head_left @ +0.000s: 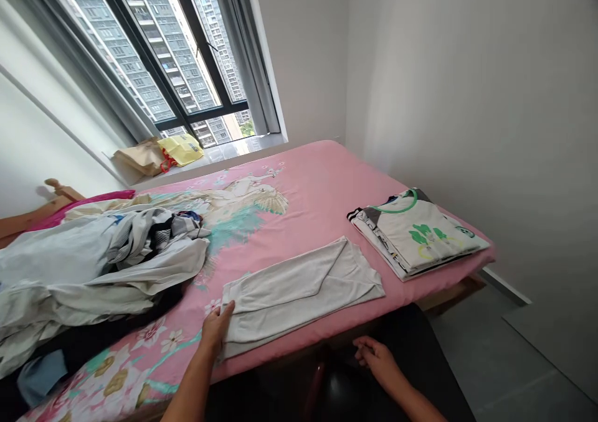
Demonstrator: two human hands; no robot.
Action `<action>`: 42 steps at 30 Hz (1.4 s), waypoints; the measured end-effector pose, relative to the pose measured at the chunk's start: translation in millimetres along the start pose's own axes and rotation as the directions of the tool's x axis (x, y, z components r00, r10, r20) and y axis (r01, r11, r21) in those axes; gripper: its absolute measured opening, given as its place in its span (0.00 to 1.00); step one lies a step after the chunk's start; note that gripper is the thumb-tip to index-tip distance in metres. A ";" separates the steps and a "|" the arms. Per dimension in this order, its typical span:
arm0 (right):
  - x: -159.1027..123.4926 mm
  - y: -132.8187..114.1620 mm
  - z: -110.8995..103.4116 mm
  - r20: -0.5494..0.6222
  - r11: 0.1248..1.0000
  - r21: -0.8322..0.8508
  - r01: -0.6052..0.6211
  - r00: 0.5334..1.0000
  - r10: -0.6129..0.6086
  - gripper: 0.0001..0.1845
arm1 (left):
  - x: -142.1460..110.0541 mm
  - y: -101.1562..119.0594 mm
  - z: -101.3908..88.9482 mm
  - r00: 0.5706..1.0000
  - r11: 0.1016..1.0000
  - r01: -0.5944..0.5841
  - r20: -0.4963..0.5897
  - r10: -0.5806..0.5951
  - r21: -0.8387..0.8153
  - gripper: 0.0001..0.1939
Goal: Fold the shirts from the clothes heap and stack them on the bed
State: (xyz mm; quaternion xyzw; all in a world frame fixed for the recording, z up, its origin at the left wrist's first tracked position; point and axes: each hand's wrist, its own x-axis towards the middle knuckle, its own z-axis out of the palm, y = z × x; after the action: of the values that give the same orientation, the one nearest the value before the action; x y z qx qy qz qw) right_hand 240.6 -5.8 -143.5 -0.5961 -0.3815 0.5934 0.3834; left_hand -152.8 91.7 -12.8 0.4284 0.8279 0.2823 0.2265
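Observation:
A light grey folded garment (pixel 289 291) lies lengthwise near the front edge of the bed; I cannot tell if it is a top or trousers. At its left end, my left hand (pixel 217 328) grips the edge, thumb on top and the other fingers partly hidden. My right hand (pixel 376 360) hovers just off the bed's front edge, over my dark-clad leg, fingers loosely bent and holding nothing. Right of the garment sits a stack of folded T-shirts (pixel 425 232), the top one white with a green collar and green print.
A large heap of loose clothes (pixel 107 260) covers the bed's left side. The pink bedsheet (pixel 313 192) has a printed bird and flowers. On the windowsill lie a brown paper bag (pixel 140 155) and a yellow bag (pixel 183 149). A wall (pixel 443 98) stands at the right.

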 end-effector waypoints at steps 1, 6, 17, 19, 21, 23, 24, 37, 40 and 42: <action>0.8 -0.3 0.3 -0.002 1.000 -0.001 0.005 1.000 -0.005 0.22 | -1.0 1.8 -0.7 0.999 0.998 0.015 0.052 -0.012 -0.060 0.18; 3.4 -4.1 0.3 -0.016 0.999 0.026 0.018 1.000 -0.017 0.21 | -9.1 30.3 -4.1 0.945 0.820 0.263 0.307 -0.113 -0.509 0.18; 0.1 -17.7 -12.6 0.003 0.978 0.204 -0.035 0.999 0.035 0.24 | -77.7 204.7 85.9 0.900 0.887 -0.067 0.357 0.252 -0.456 0.20; -2.1 -22.4 -16.3 0.010 0.969 0.242 -0.047 0.999 0.046 0.24 | -87.1 227.4 124.1 0.892 0.912 -0.091 0.374 0.253 -0.400 0.18; -4.4 -27.3 -19.7 0.016 0.962 0.266 -0.065 0.998 0.063 0.25 | -94.0 241.9 161.2 0.883 0.932 -0.094 0.404 0.240 -0.349 0.15; -5.9 -31.0 -22.6 0.022 0.957 0.280 -0.080 0.997 0.077 0.24 | -98.8 248.9 191.9 0.871 0.952 -0.089 0.440 0.217 -0.292 0.12; -6.3 -32.2 -23.6 0.024 0.955 0.282 -0.087 0.996 0.084 0.23 | -100.3 250.3 203.5 0.868 0.962 -0.085 0.456 0.198 -0.258 0.10; 0.0 -26.9 -24.3 0.066 0.937 0.333 -0.106 0.994 0.089 0.21 | -96.7 263.2 224.3 0.881 0.984 -0.160 0.438 0.178 -0.078 0.12; -0.7 -26.2 -25.0 0.069 0.935 0.340 -0.103 0.994 0.084 0.21 | -99.0 263.7 233.6 0.870 0.978 -0.200 0.446 0.208 -0.065 0.18; -1.2 -25.3 -25.5 0.067 0.935 0.341 -0.097 0.995 0.079 0.21 | -101.6 262.3 235.2 0.858 0.960 -0.270 0.435 0.273 -0.070 0.21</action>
State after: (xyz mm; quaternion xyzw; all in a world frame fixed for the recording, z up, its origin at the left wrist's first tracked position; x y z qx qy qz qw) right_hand 266.0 3.5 -120.0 -0.5208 -0.2548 0.6828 0.4444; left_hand 198.7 195.2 0.7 0.5927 0.6855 0.2099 0.3670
